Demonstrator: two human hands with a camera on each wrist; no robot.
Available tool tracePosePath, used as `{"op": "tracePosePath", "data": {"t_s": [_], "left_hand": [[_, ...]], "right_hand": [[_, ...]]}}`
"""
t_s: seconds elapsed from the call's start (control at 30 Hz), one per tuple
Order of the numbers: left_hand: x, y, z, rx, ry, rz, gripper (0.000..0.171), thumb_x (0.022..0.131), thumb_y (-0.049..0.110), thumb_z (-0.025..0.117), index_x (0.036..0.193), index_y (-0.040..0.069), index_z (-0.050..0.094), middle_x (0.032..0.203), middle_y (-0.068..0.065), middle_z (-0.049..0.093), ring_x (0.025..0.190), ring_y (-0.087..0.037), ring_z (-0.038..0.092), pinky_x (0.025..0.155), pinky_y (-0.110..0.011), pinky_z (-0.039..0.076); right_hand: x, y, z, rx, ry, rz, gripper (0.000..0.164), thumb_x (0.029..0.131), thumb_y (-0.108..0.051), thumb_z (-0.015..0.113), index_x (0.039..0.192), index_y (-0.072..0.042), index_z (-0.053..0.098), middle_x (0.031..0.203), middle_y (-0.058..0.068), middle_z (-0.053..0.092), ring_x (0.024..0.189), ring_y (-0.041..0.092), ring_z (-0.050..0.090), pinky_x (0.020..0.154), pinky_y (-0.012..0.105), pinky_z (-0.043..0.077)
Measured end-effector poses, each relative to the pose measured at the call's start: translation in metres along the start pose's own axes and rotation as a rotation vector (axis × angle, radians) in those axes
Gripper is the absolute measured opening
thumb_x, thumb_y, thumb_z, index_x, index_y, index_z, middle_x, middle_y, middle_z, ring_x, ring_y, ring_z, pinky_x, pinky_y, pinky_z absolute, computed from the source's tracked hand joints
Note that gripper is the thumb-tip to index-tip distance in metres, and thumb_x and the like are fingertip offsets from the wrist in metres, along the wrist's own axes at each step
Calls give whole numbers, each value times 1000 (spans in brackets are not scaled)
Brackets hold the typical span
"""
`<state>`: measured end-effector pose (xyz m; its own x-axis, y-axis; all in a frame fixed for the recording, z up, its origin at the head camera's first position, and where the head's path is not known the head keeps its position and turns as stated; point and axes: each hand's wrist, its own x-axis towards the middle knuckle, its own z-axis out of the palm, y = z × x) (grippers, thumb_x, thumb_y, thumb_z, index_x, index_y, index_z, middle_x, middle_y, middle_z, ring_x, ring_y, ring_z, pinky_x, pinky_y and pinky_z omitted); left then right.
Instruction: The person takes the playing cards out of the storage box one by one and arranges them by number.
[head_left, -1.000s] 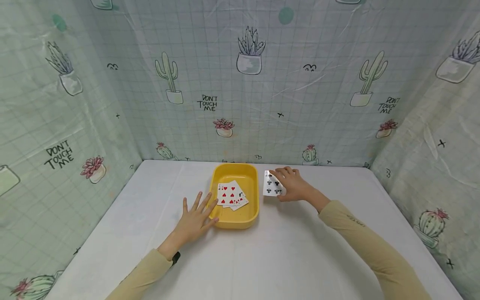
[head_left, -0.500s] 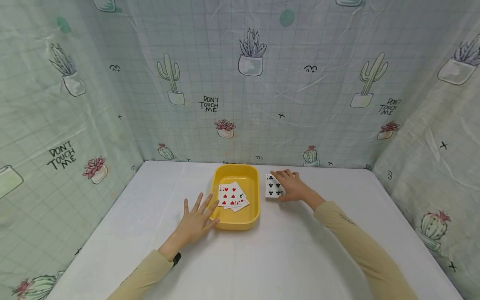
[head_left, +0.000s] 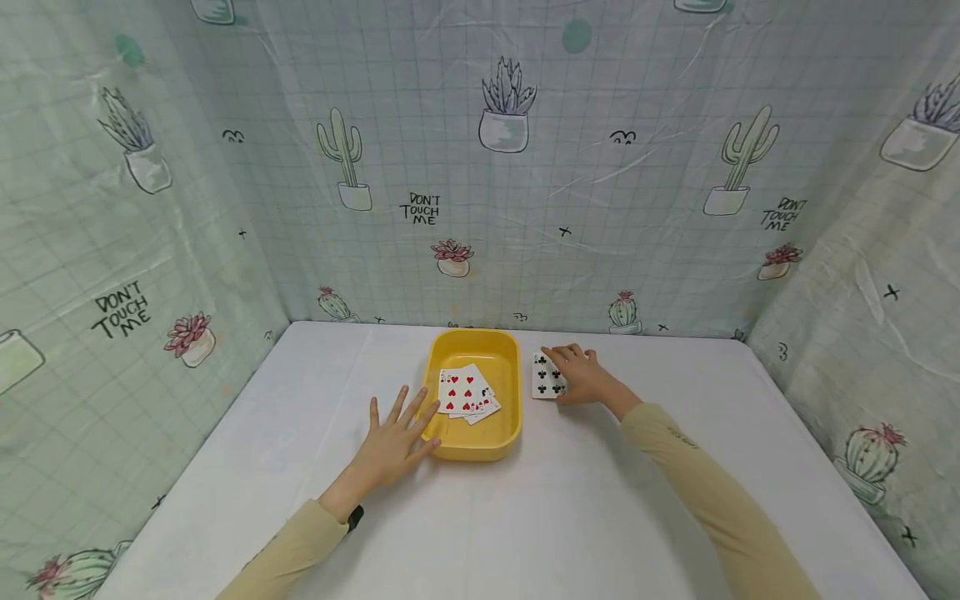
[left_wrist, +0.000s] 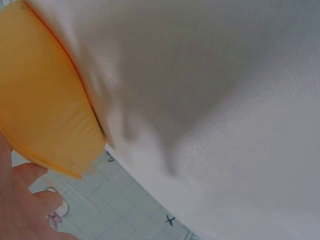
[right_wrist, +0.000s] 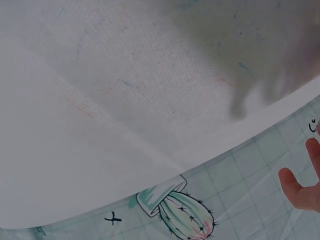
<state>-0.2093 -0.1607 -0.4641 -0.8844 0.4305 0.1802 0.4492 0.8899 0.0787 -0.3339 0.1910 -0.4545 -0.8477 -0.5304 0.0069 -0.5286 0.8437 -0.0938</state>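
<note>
On the white table (head_left: 525, 517) | yellow tray (head_left: 480, 437): overlapping cards (head_left: 457, 392) lie inside, hearts uppermost | left hand (head_left: 386, 450): fingers straight and spread, at the tray's left side | right hand (head_left: 585, 379): gripping a clubs card (head_left: 542, 375) between bent fingers and thumb, just right of the tray

place: screened-off tabletop workspace; white table (head_left: 555, 525) enclosed on three sides by cactus-printed cloth (head_left: 480, 179); building type cannot be told
</note>
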Motion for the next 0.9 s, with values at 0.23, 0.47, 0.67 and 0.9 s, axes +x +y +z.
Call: {"op": "tracePosePath", "data": {"t_s": [0.23, 0.47, 0.67, 0.9], "left_hand": [[1, -1, 2, -12, 13, 3, 62, 88, 53, 41, 140, 21, 31, 150, -6, 18, 138, -35, 9, 98, -70, 1], [0, 0, 1, -17, 20, 8, 61, 88, 52, 40, 139, 20, 32, 150, -7, 18, 137, -37, 11, 97, -71, 2], [0, 2, 0, -24, 14, 3, 62, 88, 52, 41, 139, 19, 33, 150, -7, 18, 137, -36, 10, 97, -70, 1], [0, 1, 1, -21, 2, -6, 62, 89, 53, 39, 140, 20, 30, 150, -6, 16, 138, -36, 11, 98, -70, 0]], "right_hand": [[3, -2, 2, 19, -18, 4, 91, 69, -31, 73, 142, -12, 22, 138, 14, 36, 124, 35, 32, 93, 64, 25], [5, -4, 6, -14, -58, 28, 91, 69, -30, 74, 142, -13, 22, 138, 14, 37, 124, 36, 32, 94, 65, 24], [7, -5, 9, -21, -91, 60, 94, 68, -32, 75, 143, -14, 20, 139, 11, 36, 126, 34, 30, 97, 65, 21], [7, -6, 9, -1, -85, 62, 94, 68, -30, 75, 142, -15, 20, 139, 11, 37, 125, 33, 31, 97, 64, 20]]}}
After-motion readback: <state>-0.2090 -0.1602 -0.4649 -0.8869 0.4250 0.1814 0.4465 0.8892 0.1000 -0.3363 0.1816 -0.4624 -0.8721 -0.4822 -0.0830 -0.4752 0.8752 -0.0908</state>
